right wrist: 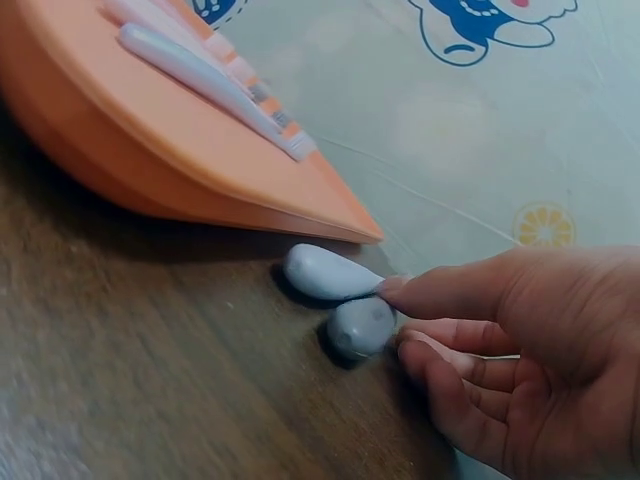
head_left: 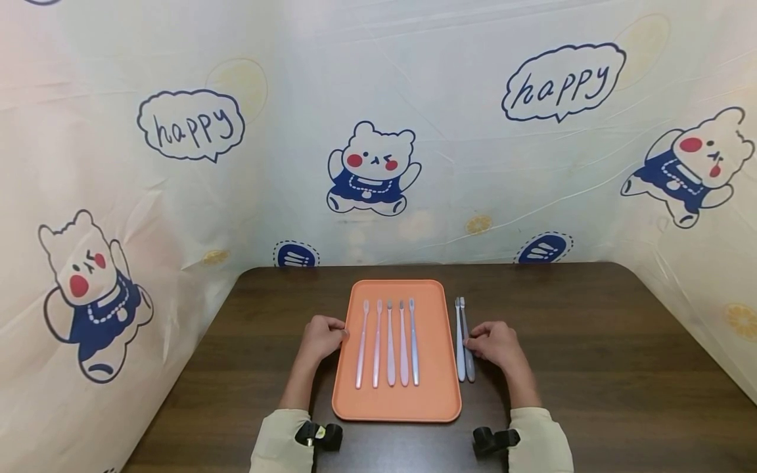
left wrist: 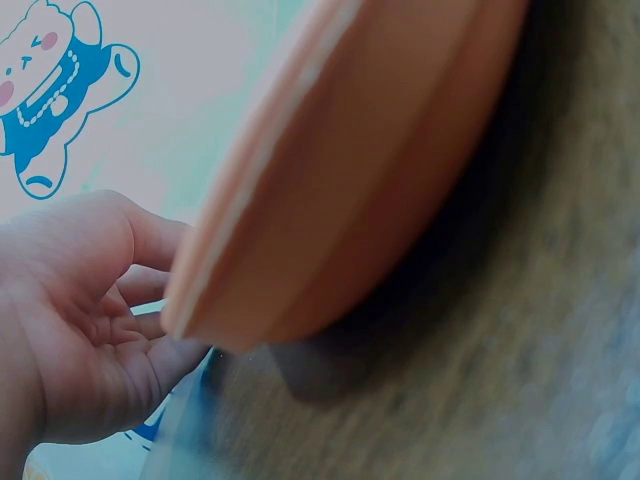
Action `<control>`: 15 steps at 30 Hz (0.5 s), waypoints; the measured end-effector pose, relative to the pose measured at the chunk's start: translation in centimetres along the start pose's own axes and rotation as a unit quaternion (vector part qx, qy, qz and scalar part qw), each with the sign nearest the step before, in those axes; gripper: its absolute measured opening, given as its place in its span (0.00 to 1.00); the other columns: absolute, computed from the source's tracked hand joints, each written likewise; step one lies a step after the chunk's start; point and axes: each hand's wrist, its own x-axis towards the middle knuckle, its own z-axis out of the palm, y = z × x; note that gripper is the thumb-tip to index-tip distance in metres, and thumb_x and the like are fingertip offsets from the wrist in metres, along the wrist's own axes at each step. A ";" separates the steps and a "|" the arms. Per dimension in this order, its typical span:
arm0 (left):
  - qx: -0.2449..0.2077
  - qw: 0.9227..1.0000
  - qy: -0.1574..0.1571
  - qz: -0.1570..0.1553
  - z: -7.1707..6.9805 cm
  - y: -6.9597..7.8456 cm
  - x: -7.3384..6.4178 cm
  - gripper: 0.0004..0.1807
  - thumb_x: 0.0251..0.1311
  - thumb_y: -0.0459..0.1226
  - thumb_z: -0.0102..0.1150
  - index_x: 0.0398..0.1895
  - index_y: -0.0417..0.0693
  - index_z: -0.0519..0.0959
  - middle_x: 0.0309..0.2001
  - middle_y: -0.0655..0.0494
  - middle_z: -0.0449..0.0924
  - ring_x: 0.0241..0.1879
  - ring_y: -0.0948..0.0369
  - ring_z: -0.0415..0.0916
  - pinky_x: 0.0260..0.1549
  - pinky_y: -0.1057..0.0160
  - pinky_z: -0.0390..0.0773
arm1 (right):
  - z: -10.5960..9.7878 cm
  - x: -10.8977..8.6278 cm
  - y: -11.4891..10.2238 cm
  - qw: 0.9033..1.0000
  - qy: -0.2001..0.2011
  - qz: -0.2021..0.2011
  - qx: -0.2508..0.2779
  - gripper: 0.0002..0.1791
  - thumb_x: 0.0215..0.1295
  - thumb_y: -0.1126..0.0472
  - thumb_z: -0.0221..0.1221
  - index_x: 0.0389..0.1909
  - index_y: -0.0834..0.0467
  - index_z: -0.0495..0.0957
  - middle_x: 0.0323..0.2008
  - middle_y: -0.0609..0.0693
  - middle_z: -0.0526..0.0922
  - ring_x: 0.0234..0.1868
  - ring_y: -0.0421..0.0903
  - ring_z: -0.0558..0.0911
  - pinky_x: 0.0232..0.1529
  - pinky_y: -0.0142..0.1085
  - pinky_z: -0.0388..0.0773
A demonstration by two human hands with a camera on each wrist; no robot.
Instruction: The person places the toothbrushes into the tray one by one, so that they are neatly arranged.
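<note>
An orange tray (head_left: 393, 406) lies on the table with several pink, lilac and light blue toothbrushes (head_left: 391, 355) side by side on it. My left hand (head_left: 322, 337) grips the tray's left rim between thumb and fingers. Just off the tray's right side, two more toothbrushes lie close together on the table: a pale blue one (head_left: 460, 348) and a greyer one (head_left: 470, 364). My right hand (head_left: 498, 343) pinches the grey toothbrush (right wrist: 362, 327) along its handle. The thumb tip also comes close to the pale toothbrush (right wrist: 325, 272); whether it touches is unclear.
The dark wooden table (head_left: 591, 341) extends to both sides of the tray. A cloth curtain (head_left: 378, 79) printed with bears hangs behind and beside the table. Black wrist cameras (head_left: 495, 441) sit at both sleeves.
</note>
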 end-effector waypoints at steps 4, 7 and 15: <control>-0.002 1.000 0.003 0.002 0.0 0.0 0.0 0.12 0.56 0.33 0.60 0.41 0.36 0.85 0.37 0.43 0.87 0.29 0.61 0.83 0.31 0.62 0.84 | 0.1 0.0 0.0 1.000 0.005 0.009 -0.006 0.16 0.56 0.60 0.66 0.43 0.65 0.81 0.26 0.52 0.83 0.25 0.41 0.79 0.26 0.31 0.74; -0.003 1.000 0.005 0.001 0.0 0.1 -0.1 0.12 0.56 0.33 0.60 0.41 0.36 0.85 0.37 0.43 0.87 0.29 0.61 0.83 0.31 0.62 0.83 | 0.2 0.1 0.1 1.000 0.009 0.011 -0.010 0.15 0.56 0.60 0.66 0.41 0.65 0.81 0.25 0.52 0.83 0.25 0.41 0.79 0.26 0.31 0.75; -0.004 1.000 0.006 0.001 0.0 0.1 -0.1 0.13 0.56 0.33 0.59 0.42 0.36 0.85 0.39 0.42 0.86 0.30 0.61 0.83 0.32 0.61 0.84 | 0.2 -0.1 -0.3 0.998 0.023 0.016 -0.055 0.10 0.55 0.59 0.66 0.33 0.63 0.83 0.22 0.50 0.81 0.25 0.42 0.78 0.25 0.31 0.72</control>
